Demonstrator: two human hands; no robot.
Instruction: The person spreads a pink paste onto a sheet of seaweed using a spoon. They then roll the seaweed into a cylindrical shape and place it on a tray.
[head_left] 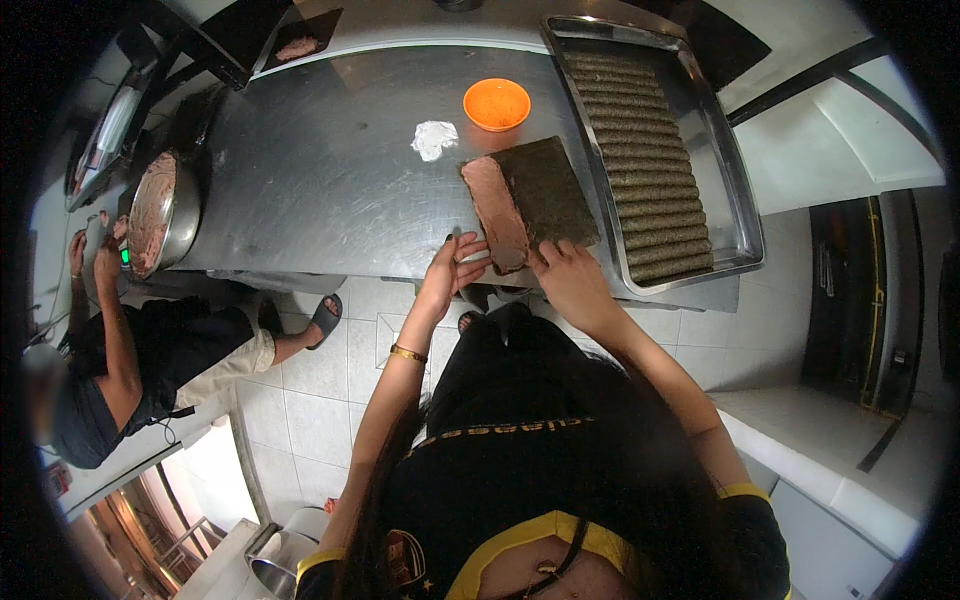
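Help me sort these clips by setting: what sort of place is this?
Probably a commercial food-prep kitchen: a steel worktable, a metal tray of finished rolls, and a large bowl of paste.

The desk (320, 170) is brushed metal, dully reflective; the tray (735, 190) shiny steel. The dark sheet (550, 190) looks matt and rough — its paste (497, 210) moist, perhaps grainy.

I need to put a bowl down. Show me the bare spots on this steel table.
Widest bare patch: steel table between the big metal bowl and the white lump. Crowded on the right: orange bowl, seaweed sheet, tray of rolls, with both hands at the sheet's near edge.
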